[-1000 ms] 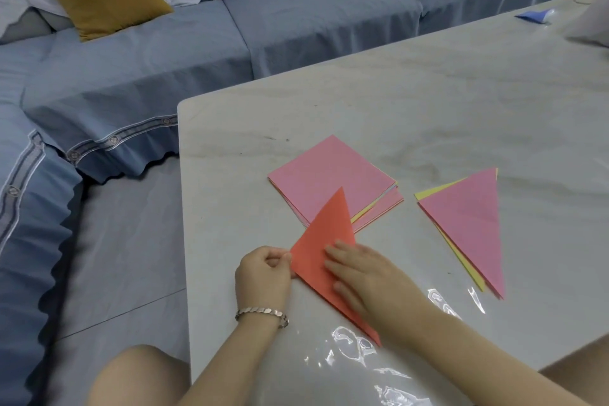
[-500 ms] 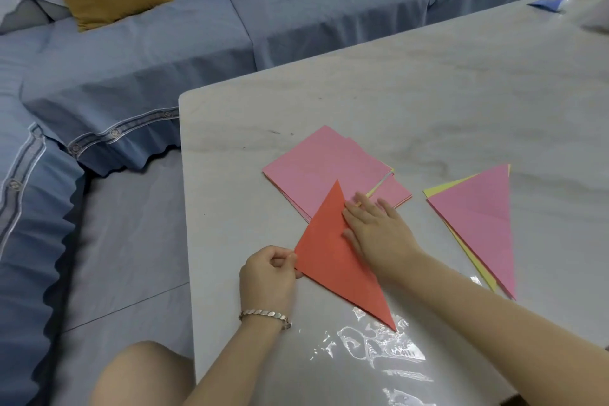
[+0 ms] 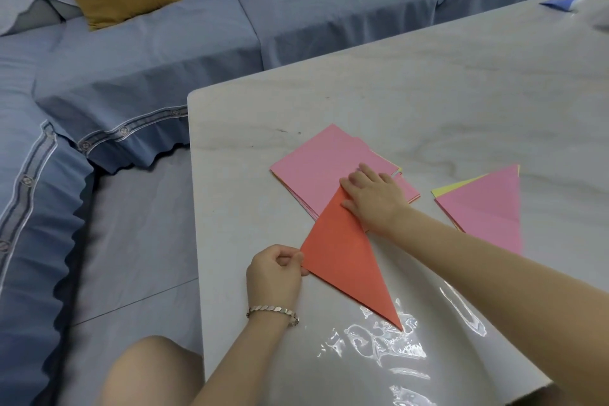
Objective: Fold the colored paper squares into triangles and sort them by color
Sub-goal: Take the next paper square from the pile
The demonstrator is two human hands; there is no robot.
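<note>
Writing shows nowhere. Orange triangle (image 3: 342,250) lies on the table (image 3: 428,102), long axis running from its top tip down-right. Left hand (image 3: 275,269) pinches its left corner; right hand (image 3: 372,198) presses flat on the tip, beside the pink stack (image 3: 323,168).

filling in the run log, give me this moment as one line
step: creasing red triangle | left hand: pinches one corner | right hand: flat on top tip | folded pile: pink over yellow | square stack: unfolded
</note>
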